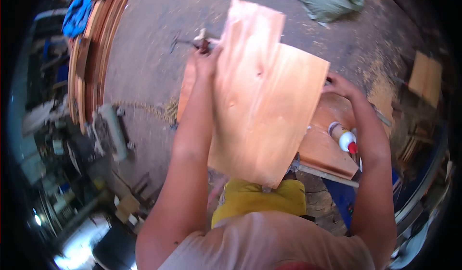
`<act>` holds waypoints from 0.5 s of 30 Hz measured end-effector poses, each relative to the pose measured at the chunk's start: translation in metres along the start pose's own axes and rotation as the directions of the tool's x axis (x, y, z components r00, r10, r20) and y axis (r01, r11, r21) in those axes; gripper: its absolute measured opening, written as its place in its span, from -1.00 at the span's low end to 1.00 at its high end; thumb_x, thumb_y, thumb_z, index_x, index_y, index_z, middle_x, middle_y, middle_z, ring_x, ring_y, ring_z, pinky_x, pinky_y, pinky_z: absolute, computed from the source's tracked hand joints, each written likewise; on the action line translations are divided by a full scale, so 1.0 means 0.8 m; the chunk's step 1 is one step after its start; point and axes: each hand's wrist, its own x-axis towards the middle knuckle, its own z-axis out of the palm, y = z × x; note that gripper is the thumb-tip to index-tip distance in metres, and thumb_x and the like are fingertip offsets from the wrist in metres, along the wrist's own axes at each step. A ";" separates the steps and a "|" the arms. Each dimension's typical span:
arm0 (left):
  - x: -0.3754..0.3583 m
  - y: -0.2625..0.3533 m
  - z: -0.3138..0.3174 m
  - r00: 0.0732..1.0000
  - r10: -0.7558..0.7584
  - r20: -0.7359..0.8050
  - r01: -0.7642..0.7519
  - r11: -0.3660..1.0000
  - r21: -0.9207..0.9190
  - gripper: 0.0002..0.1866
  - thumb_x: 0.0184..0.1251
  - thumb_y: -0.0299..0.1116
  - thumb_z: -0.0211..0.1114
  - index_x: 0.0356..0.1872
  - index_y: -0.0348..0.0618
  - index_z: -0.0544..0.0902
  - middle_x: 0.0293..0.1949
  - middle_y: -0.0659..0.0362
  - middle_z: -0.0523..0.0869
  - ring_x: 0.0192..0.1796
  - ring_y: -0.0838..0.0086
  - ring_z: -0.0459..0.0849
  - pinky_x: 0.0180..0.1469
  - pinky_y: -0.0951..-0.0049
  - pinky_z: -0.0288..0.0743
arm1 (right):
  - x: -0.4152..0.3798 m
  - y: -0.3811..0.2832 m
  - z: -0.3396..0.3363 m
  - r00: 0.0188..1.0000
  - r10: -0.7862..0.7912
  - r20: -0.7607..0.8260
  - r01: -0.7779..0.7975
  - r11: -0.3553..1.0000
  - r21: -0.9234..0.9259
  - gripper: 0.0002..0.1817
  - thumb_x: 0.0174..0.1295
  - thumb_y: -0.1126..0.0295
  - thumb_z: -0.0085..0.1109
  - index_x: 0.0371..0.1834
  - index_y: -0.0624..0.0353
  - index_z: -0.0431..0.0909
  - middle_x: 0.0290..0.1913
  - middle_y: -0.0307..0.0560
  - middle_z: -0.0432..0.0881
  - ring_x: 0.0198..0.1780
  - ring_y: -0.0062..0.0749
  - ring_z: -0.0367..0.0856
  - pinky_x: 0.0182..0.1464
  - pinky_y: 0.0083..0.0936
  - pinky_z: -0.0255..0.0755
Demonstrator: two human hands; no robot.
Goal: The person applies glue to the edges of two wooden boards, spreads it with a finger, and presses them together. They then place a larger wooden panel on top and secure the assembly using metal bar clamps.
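Observation:
A broad, light wooden panel (264, 97) with a stepped top edge is held up in front of the body. My left hand (208, 61) is closed at its upper left edge, beside a metal clamp (204, 45). At the panel's right edge is my right hand (339, 86), its fingers partly hidden behind the wood. Below and behind the panel lies a reddish wooden board (327, 150). On that board a white glue bottle (342, 136) with a red cap lies tilted, near my right forearm.
Long planks (89, 58) with a blue cloth (79, 12) stand at the left. A green sack (332, 0) lies on the floor at the top right. Rope (166, 110) lies left of the panel. A wooden block (425, 79) is at the far right.

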 end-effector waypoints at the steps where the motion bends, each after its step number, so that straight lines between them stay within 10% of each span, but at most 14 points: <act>1: -0.006 0.007 0.002 0.996 -0.065 -0.067 0.066 0.998 0.002 -0.36 0.19 -0.27 0.49 0.16 -0.43 0.38 -0.04 -0.03 0.68 -0.05 0.45 0.65 0.05 0.45 0.52 | 0.001 -0.001 0.005 1.000 0.007 -0.013 -0.008 1.000 -0.025 -0.32 0.00 0.28 0.52 0.23 0.23 0.51 0.23 -0.03 0.60 0.31 -0.26 0.45 0.41 -0.30 0.24; 6: -0.006 -0.006 0.004 0.984 0.085 -0.156 -0.076 0.995 0.065 0.06 -0.07 -0.03 0.63 0.33 -0.45 0.20 0.02 -0.11 0.69 0.07 0.21 0.68 0.12 0.35 0.53 | 0.008 0.031 0.012 0.993 0.113 -0.032 -0.115 0.990 -0.080 -0.24 -0.02 0.00 0.50 0.17 0.28 0.51 0.15 0.00 0.65 0.21 -0.25 0.55 0.26 -0.30 0.39; 10: -0.033 0.046 -0.004 0.991 -0.120 -0.064 0.134 0.941 0.311 0.17 -0.15 0.26 0.54 0.36 -0.36 0.22 0.09 -0.15 0.66 0.12 0.16 0.67 0.16 0.33 0.52 | 0.007 0.045 0.016 0.991 0.066 -0.117 -0.086 0.982 -0.170 -0.18 -0.10 -0.21 0.44 0.07 0.26 0.56 -0.03 0.10 0.71 0.04 -0.12 0.68 0.05 -0.25 0.51; 15: -0.036 0.050 0.000 0.995 -0.022 -0.096 0.064 0.881 0.468 0.07 -0.15 0.15 0.61 0.27 -0.44 0.34 -0.08 -0.08 0.73 0.04 0.21 0.70 0.14 0.38 0.52 | 0.001 0.005 0.022 0.965 0.078 -0.252 -0.190 0.867 -0.460 -0.10 -0.20 -0.38 0.35 0.02 0.20 0.60 -0.13 0.26 0.69 -0.04 0.17 0.67 -0.06 -0.16 0.54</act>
